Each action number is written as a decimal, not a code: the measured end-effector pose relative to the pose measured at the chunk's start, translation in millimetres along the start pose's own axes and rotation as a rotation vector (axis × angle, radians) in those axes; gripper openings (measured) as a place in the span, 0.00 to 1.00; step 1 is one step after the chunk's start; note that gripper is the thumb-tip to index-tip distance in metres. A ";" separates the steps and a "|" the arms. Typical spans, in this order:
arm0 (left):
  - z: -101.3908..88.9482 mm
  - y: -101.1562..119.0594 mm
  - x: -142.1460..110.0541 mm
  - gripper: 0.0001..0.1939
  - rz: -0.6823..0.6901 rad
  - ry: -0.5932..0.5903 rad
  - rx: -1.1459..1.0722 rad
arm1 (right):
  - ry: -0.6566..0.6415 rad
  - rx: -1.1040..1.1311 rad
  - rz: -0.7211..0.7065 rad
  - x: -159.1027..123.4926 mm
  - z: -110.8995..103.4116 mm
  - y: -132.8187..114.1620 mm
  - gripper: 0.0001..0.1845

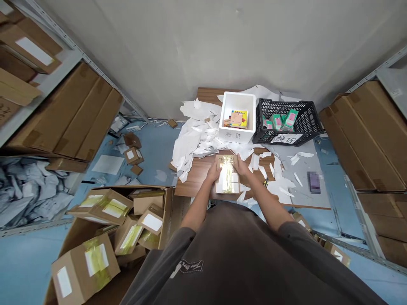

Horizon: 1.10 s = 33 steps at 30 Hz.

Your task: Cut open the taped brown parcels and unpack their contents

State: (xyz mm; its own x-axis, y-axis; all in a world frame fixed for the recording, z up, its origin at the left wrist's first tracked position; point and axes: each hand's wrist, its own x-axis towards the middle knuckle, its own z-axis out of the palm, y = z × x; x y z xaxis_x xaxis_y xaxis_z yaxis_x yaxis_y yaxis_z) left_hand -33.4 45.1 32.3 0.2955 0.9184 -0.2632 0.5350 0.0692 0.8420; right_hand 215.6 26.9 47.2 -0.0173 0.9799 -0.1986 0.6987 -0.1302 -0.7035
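Note:
A small cardboard box [227,178] with clear yellowish tape and white labels sits at the front of the wooden table [200,176]. My left hand [214,171] grips its left side near the far corner. On the opposite side my right hand [242,166] holds the box by its far right corner. Parts of the fingers are hidden behind the box edges. Torn white paper scraps [203,133] lie heaped to the left and are scattered to the right of the box.
Behind the box stand a white foam bin [237,134] with small packages and a black crate [288,140] with green boxes. A large open carton [168,212] of taped boxes is at lower left. Shelves with cartons [365,140] flank both sides.

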 end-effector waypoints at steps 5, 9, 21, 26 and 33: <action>3.8 -42.1 -61.0 0.66 0.068 -0.220 0.110 | -0.222 0.058 -0.046 -80.4 15.5 35.6 0.57; 15.4 -43.4 -90.3 0.68 0.049 -0.268 0.089 | -0.323 0.036 0.006 -118.7 31.8 34.2 0.60; -38.0 37.8 -16.1 0.42 -0.100 0.171 -0.005 | 0.145 -0.083 0.148 -3.9 -26.1 -54.7 0.38; -29.6 12.8 -41.5 0.51 0.125 0.133 0.062 | 0.131 0.028 0.019 -27.2 -18.3 -36.7 0.41; 1.1 8.3 -74.3 0.44 0.119 0.064 0.059 | 0.069 0.053 -0.071 -80.7 8.3 -14.4 0.44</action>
State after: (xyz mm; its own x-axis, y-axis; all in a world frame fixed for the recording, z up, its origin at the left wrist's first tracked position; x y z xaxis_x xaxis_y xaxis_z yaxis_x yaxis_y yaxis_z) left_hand -50.0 -23.0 58.3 0.3097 0.9418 -0.1312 0.5451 -0.0628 0.8360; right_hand 201.0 -51.6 67.7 -0.0147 0.9948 -0.1010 0.6588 -0.0664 -0.7494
